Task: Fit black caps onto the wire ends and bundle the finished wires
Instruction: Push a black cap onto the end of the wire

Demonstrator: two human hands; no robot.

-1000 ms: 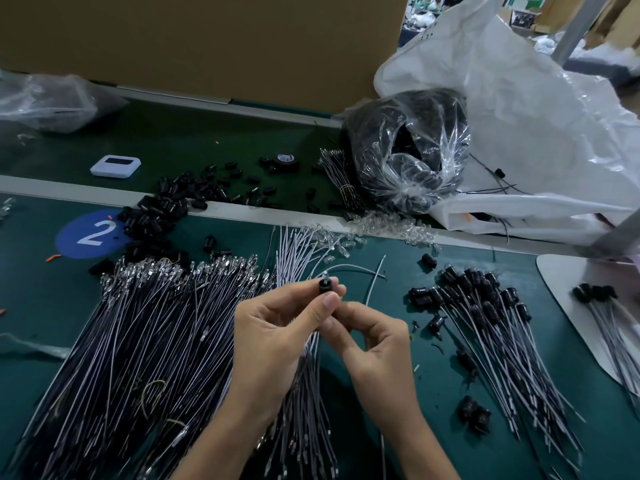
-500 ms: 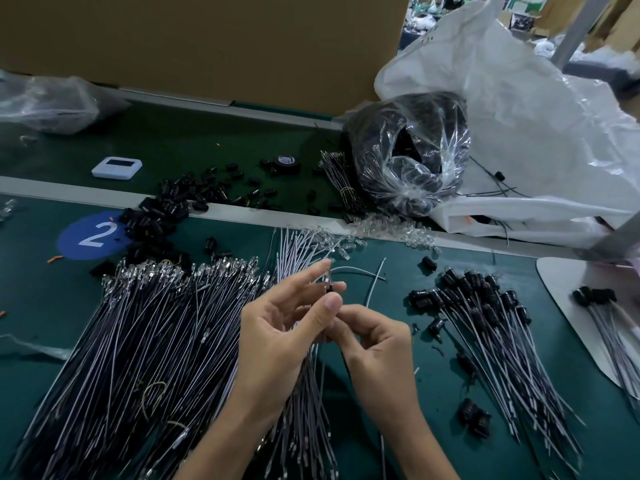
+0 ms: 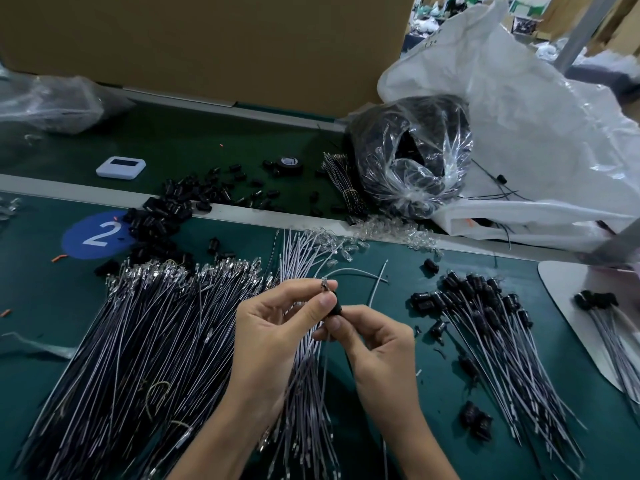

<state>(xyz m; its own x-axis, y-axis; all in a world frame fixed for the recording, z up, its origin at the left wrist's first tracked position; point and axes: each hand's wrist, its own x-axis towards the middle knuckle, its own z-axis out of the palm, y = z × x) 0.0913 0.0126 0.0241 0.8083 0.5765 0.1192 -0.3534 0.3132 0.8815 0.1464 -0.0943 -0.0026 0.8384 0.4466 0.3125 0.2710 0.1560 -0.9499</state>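
Observation:
My left hand [image 3: 277, 327] pinches the metal terminal end of a thin wire [image 3: 325, 284] between thumb and forefinger. My right hand [image 3: 374, 337] pinches a small black cap [image 3: 335, 310] just below that terminal, on the same wire. A big fan of uncapped wires [image 3: 145, 341] lies on the green mat to the left. Capped wires [image 3: 491, 327] lie in a pile to the right. Loose black caps [image 3: 162, 216] are heaped at the back left.
A clear bag of black parts [image 3: 412, 157] and a large white plastic bag [image 3: 540, 126] sit at the back right. A white device [image 3: 120, 168] and a tape roll [image 3: 290, 163] lie behind the rail. More capped wires [image 3: 602, 306] rest on a white board at the right edge.
The black cap has slid down from the wire tip, so the metal terminal now sticks out above my left thumb. My right fingers have taken the cap.

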